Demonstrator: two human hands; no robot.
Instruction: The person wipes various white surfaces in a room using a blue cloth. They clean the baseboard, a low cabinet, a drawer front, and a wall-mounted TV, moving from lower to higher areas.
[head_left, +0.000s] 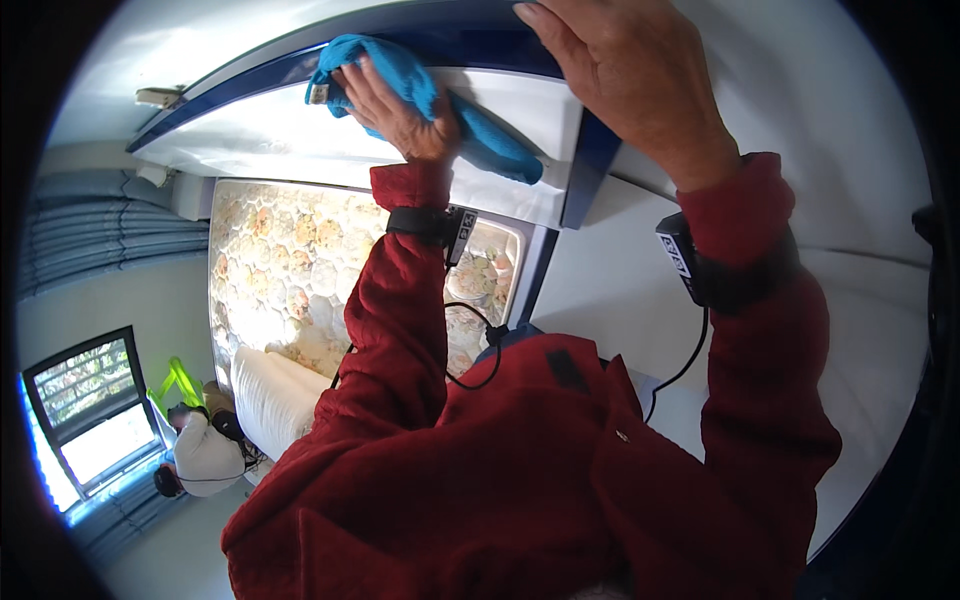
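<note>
My left hand (409, 116) lies over a bright blue cloth (491, 139), its fingers pressing the fabric onto a glossy white panel (262, 124). One end of the cloth hangs to the right, and a small tag shows at its left end. Dark blue trim (480, 49) runs along the panel's upper edge and touches the cloth. At the top of the view, my right hand (637, 90) is by the right part of this trim, its thumb pointing left. The picture's rim cuts off its other fingers, so whether it grips the edge is hidden.
A mattress with a floral pattern (277, 247) lies below the panel, a white pillow (277, 397) by it. Another person in a white top (202, 457) is near the window (94, 405). Blue curtains (112, 225) hang at left. Black cables (480, 375) run from both my wrists.
</note>
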